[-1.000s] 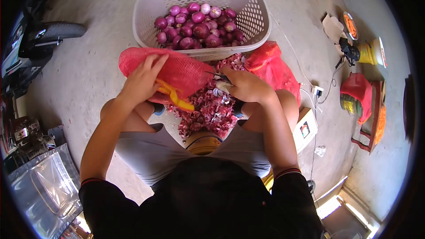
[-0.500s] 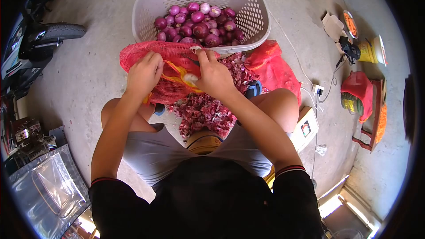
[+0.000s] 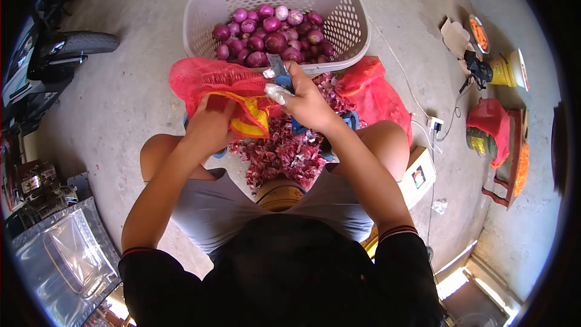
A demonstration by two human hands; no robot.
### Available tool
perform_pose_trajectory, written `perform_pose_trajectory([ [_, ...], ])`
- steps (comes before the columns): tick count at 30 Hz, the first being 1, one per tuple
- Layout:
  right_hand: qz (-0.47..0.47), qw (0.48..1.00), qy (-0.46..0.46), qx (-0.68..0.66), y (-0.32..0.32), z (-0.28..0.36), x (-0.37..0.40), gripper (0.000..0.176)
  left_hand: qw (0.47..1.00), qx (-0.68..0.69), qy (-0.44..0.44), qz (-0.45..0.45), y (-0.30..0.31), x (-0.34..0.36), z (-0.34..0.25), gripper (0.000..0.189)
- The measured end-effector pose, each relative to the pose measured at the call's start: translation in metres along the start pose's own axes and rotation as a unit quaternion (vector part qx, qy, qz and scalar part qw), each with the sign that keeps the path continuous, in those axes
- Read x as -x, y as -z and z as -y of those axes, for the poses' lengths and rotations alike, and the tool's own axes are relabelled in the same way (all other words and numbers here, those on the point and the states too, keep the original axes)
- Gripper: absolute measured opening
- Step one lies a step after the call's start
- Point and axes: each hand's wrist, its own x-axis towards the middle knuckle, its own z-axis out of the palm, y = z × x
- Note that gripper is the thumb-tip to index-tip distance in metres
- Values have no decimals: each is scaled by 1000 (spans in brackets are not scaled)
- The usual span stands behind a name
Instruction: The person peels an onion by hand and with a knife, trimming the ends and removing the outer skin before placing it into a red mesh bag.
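My left hand [image 3: 212, 126] reaches into the mouth of a red mesh bag [image 3: 212, 75] with a yellow-orange edge. Its fingers look apart, with their tips hidden inside the bag. Beside the bag, my right hand [image 3: 308, 100] is closed around a blue-handled knife [image 3: 282, 75] whose short grey blade points up and away. White wrapping covers my right thumb and a fingertip. Just beyond stands a grey plastic basket [image 3: 200, 18] of peeled red onions [image 3: 275, 42]. Onion skins [image 3: 284, 151] lie heaped between my feet, below my hands.
Another red mesh bag [image 3: 381, 94] lies right of the skins. A motorcycle wheel [image 3: 85, 42] stands at left. On the right are a power strip [image 3: 434, 123] with cords, a white box [image 3: 417, 175], a yellow bucket [image 3: 502, 71] and a small wooden stand [image 3: 514, 169].
My left hand has gone from gripping the bag's upper edge down into its opening. My right hand has moved slightly right, off the bag, and the knife now shows clearly.
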Motion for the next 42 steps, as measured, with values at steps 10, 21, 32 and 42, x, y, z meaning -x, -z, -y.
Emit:
perform_pose_trajectory([
  [10, -71, 926, 33, 370, -7, -8, 3, 35, 907, 198, 131, 348, 83, 32, -10, 71],
  [21, -60, 912, 19, 406, 12, -3, 5, 31, 980, -118, 122, 102, -17, -7, -7, 45],
  [32, 61, 899, 28, 434, -4, -41, 7, 29, 980, 161, 29, 108, -76, -60, 44, 30],
  [42, 101, 886, -26, 452, -3, -51, 8, 35, 989, 6, 125, 84, -104, -62, -10, 45],
])
